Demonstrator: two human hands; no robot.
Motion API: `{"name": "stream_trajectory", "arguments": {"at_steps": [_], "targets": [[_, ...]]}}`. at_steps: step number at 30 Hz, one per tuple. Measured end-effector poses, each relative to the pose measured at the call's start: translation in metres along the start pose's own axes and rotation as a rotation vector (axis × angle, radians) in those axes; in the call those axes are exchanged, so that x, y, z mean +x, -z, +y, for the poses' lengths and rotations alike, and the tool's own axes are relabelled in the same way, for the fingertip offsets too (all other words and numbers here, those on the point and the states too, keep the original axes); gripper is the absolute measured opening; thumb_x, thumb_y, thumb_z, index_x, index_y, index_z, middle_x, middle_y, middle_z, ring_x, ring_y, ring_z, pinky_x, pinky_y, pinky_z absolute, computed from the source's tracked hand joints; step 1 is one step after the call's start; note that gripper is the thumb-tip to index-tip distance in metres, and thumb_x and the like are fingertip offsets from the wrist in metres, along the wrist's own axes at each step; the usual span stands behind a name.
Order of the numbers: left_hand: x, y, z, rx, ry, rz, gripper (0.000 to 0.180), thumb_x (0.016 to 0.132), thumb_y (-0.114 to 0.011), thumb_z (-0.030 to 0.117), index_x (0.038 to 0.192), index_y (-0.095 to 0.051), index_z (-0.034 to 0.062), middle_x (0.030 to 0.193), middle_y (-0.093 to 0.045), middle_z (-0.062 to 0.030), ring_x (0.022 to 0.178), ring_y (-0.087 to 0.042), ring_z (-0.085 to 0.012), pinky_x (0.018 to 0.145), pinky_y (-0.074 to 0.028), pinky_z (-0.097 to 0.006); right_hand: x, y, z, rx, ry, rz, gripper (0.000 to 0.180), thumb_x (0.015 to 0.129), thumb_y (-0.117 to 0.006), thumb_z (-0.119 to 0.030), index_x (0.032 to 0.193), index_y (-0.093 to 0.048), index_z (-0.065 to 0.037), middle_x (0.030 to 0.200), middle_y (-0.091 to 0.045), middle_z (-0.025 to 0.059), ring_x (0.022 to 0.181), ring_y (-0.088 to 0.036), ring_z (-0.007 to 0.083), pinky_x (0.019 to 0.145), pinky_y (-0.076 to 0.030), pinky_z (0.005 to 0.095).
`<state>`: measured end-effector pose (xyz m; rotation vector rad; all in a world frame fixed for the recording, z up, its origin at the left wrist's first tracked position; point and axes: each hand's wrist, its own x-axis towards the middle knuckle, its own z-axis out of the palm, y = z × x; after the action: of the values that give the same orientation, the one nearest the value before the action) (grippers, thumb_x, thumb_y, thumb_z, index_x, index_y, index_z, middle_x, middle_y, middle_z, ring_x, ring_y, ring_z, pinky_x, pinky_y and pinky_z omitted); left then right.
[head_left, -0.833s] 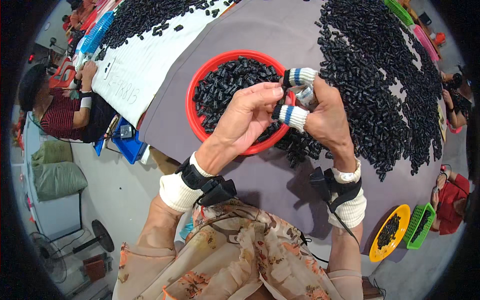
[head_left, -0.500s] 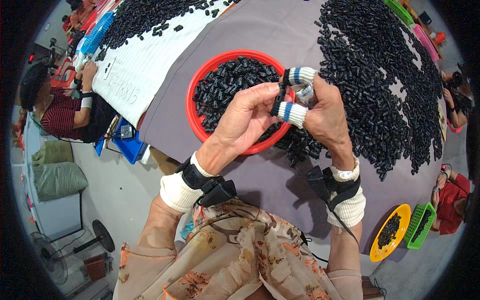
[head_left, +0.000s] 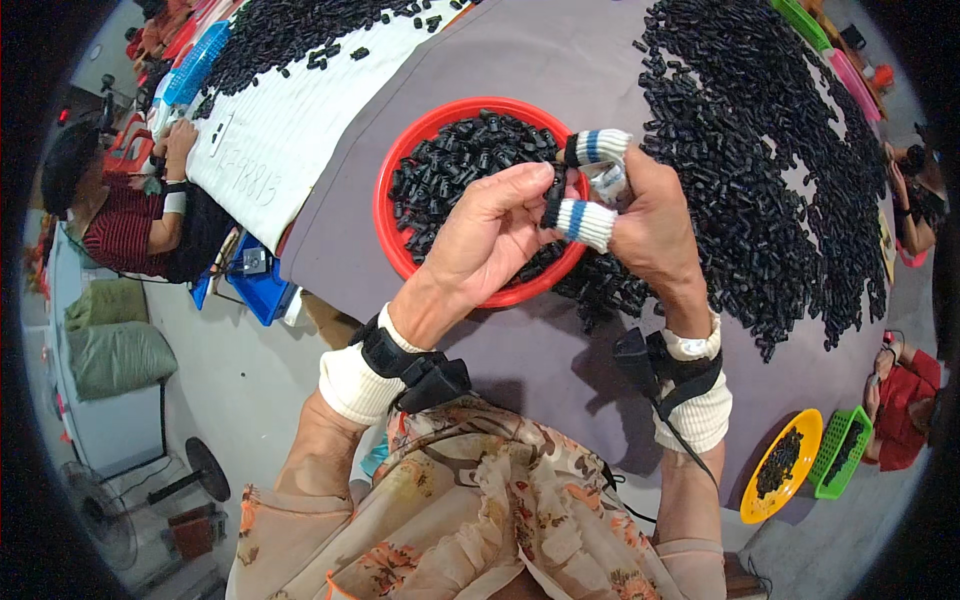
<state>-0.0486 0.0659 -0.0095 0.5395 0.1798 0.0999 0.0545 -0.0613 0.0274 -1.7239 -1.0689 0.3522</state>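
Above the right side of a red round basin (head_left: pixel 383 215), my two hands meet at a small black cylindrical part (head_left: pixel 556 188). My left hand (head_left: pixel 480 235) is closed, thumb and fingers pinching that part. My right hand (head_left: pixel 655 225) wears white knit finger covers with blue stripes and black tips (head_left: pixel 588 222); these tips press at the same part. A small silvery-grey object (head_left: pixel 607 184) sits inside the curl of the right hand; its kind is not clear. Many similar black parts (head_left: pixel 470 150) fill the basin.
A large heap of black parts (head_left: pixel 740 190) spreads over the grey cloth at right; another heap (head_left: pixel 290 40) lies on white cloth at far left. A yellow dish (head_left: pixel 750 500) and green basket (head_left: pixel 840 455) stand at lower right. Other people (head_left: pixel 135 225) sit around the table.
Both hands stay almost in place over the basin, still at the small black part. The view has shifted very slightly.
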Motion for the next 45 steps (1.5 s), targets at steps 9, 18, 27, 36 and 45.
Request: {"name": "stream_trajectory", "arguments": {"at_steps": [9,18,27,36,45], "targets": [[0.001,0.000,-0.001,-0.182,0.080,-0.029,0.019,0.091,-0.047,0.016,0.101,-0.056,0.0026,0.096,-0.060,-0.0059,0.089,-0.057,-0.0134,0.079,-0.048,-0.035,-0.002,0.001,0.000,0.088,-0.006,0.021,0.043,0.065,-0.073,-0.009,0.104,-0.056,-0.001,0.074,-0.062,0.0046,0.058,-0.053,0.0087,0.053,-0.045,0.0230],[0.005,0.001,-0.005,-0.075,0.067,-0.059,0.025,0.092,-0.046,0.018,0.109,-0.053,0.0011,0.102,-0.059,-0.0079,0.093,-0.057,-0.0174,0.083,-0.048,-0.037,-0.003,0.001,0.002,-0.020,-0.020,0.041,0.038,0.065,-0.071,-0.011,0.099,-0.056,-0.001,0.065,-0.059,0.0056,0.054,-0.055,0.0119,0.051,-0.045,0.0261],[0.006,0.000,-0.005,0.042,0.085,-0.014,0.022,0.091,-0.048,0.019,0.106,-0.054,0.0042,0.099,-0.059,-0.0061,0.090,-0.057,-0.0162,0.081,-0.048,-0.037,-0.003,0.007,-0.002,-0.056,-0.049,0.013,0.038,0.066,-0.073,-0.013,0.098,-0.056,-0.001,0.068,-0.061,0.0070,0.055,-0.056,0.0132,0.052,-0.046,0.0265],[0.001,-0.011,-0.009,0.008,0.104,0.015,0.016,0.092,-0.048,0.019,0.097,-0.056,0.0055,0.091,-0.060,-0.0010,0.081,-0.056,-0.0086,0.070,-0.049,-0.027,-0.007,0.005,0.008,0.144,-0.132,0.067,0.043,0.064,-0.075,-0.011,0.101,-0.056,0.001,0.072,-0.061,0.0024,0.060,-0.055,0.0074,0.055,-0.046,0.0230],[0.004,-0.006,-0.008,-0.041,0.056,-0.106,0.018,0.091,-0.048,0.015,0.104,-0.053,0.0023,0.094,-0.060,-0.0034,0.084,-0.058,-0.0107,0.075,-0.049,-0.029,-0.009,0.006,0.005,0.180,-0.134,0.029,0.042,0.064,-0.075,-0.010,0.100,-0.056,-0.001,0.075,-0.059,0.0007,0.062,-0.052,0.0060,0.057,-0.045,0.0221]]}}
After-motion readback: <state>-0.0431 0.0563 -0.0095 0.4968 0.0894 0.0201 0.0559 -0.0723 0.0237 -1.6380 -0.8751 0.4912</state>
